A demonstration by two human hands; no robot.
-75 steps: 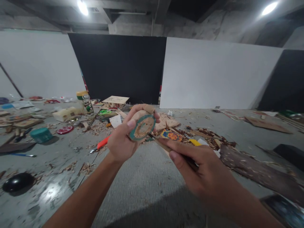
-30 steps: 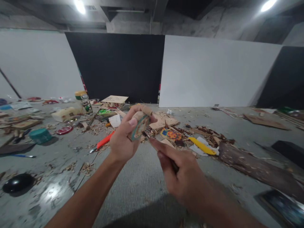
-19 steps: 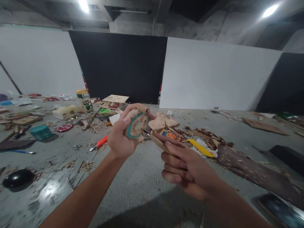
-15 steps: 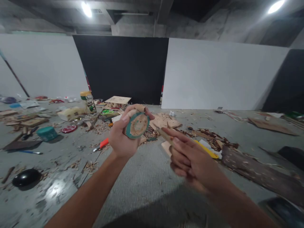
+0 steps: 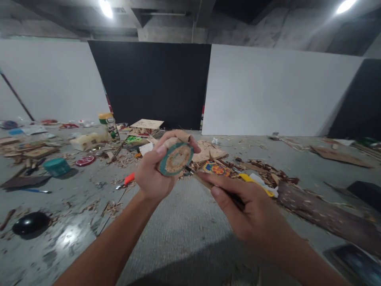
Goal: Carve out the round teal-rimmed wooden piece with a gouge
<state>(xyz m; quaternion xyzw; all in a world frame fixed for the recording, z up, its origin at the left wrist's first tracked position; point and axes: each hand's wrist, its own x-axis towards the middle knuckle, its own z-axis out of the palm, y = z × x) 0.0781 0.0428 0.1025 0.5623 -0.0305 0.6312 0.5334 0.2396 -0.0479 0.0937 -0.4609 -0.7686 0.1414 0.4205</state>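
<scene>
My left hand (image 5: 156, 174) is wrapped round a wooden disc (image 5: 176, 159) and holds it up, tilted, with its face toward me. The disc has a teal outer ring and a bare, rough carved ring inside it; the fingers curl over its top edge. In my right hand (image 5: 244, 198) is a carving chisel (image 5: 198, 176), gripped by its wooden handle. Its dark metal tip points at the disc's lower right edge and seems to meet it, though contact is hard to tell. Behind the chisel lies a bright painted piece (image 5: 218, 169).
Wood shavings (image 5: 127, 153) litter the floor, with a bark-covered log piece (image 5: 324, 214) on the right. At left are a teal jar (image 5: 56, 167), a red lid (image 5: 85, 160), an orange-handled cutter (image 5: 129, 178) and a black rounded object (image 5: 31, 223). A yellow-capped bottle (image 5: 111, 129) stands farther back.
My right hand has turned and brought the chisel's tip left and down to the disc's edge. The disc has shifted slightly right and tilted. The painted piece behind has come into view.
</scene>
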